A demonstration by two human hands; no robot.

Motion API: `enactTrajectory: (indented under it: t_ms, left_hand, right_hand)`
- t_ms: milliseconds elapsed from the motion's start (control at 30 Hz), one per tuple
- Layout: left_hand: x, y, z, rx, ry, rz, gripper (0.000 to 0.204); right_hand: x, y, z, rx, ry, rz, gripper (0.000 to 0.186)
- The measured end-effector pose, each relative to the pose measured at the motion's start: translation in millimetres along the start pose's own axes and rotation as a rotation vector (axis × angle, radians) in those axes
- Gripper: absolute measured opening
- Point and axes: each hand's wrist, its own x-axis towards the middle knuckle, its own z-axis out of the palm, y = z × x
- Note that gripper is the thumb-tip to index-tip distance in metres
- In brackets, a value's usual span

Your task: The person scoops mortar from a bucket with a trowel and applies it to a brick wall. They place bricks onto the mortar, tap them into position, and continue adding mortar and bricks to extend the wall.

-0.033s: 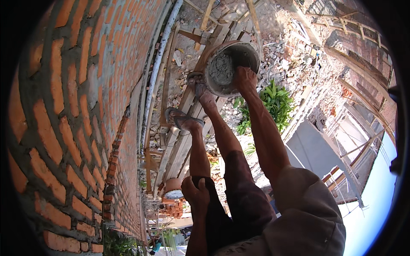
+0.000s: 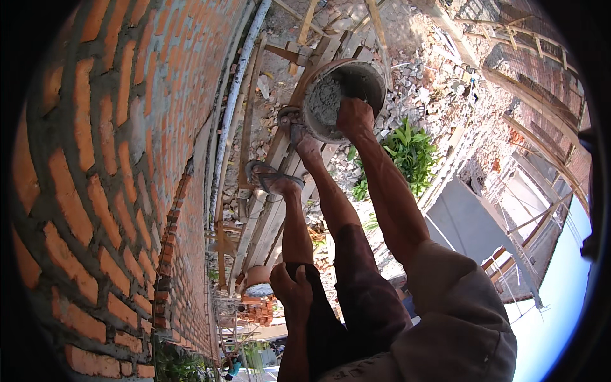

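A round bucket point(image 2: 377, 72) of wet grey mortar point(image 2: 323, 102) stands on the planks beside my sandalled feet. My right hand point(image 2: 356, 119) reaches over its near rim with fingers closed, low against the mortar. Whatever it grips is hidden behind the knuckles and in the bucket's shadow. My left hand point(image 2: 293, 290) is held closed by my knee, over the dark shorts point(image 2: 318, 312). Its fingers are curled under, and I cannot make out anything in them.
A brick wall point(image 2: 114, 191) with grey joints rises close on the left, a pale pole point(image 2: 240, 83) running alongside. Wooden planks point(image 2: 264, 223) carry my feet. Rubble point(image 2: 420, 89) and a green plant point(image 2: 407, 153) lie to the right. Another bucket point(image 2: 258, 277) stands near stacked bricks point(image 2: 258, 312).
My right hand has moved left inside the bucket, toward the mortar, and the forearm has shifted with it. My left hand and feet stay where they were.
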Motion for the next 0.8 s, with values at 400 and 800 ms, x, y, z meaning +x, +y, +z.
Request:
enactTrajectory:
  t_ms: [400,800]
  left_hand:
    - [5.7,-2.8,3.3,0.006,0.004,0.004,0.045]
    - [5.3,1.2,5.3,-0.029,0.029,0.015,0.047]
  right_hand:
    - [18.2,-32.4,-28.0,-0.978,0.301,-0.287,0.019]
    - [9.3,-3.5,3.9,-0.804,0.202,-0.186,0.018]
